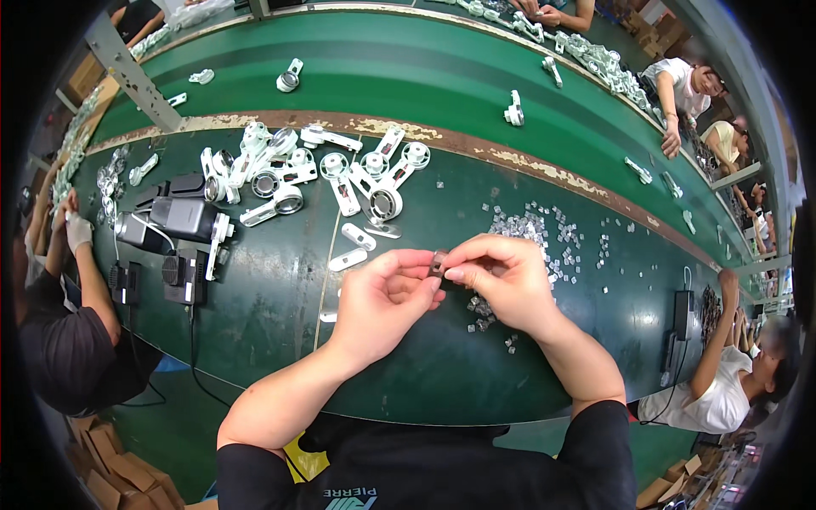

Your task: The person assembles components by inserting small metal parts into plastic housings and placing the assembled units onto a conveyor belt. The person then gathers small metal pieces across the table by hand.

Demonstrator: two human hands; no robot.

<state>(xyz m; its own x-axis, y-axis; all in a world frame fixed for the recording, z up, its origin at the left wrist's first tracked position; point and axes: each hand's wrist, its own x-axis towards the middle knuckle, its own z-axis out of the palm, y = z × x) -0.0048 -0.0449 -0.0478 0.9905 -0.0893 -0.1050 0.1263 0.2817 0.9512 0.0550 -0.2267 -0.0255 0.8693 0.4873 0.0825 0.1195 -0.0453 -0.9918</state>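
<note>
Between my two hands, just above the green table, is a small dark rectangular piece (437,264). My left hand (381,297) pinches one side of it with thumb and fingers. My right hand (508,276) has its thumb and forefinger on the other side. Small clear, cube-like parts (520,224) lie scattered behind and to the right of my right hand. Some greyish ones (482,313) sit partly hidden beneath it. Left of my left hand are white oval covers (348,259). White handheld fan bodies (344,194) with round heads are heaped farther back.
A green conveyor belt (382,72) runs behind a worn ledge (416,132), carrying scattered fan bodies. Black electrical devices (191,217) and cabled black boxes (184,276) stand at left. Co-workers sit at both sides and opposite. A black adapter (682,314) is at right.
</note>
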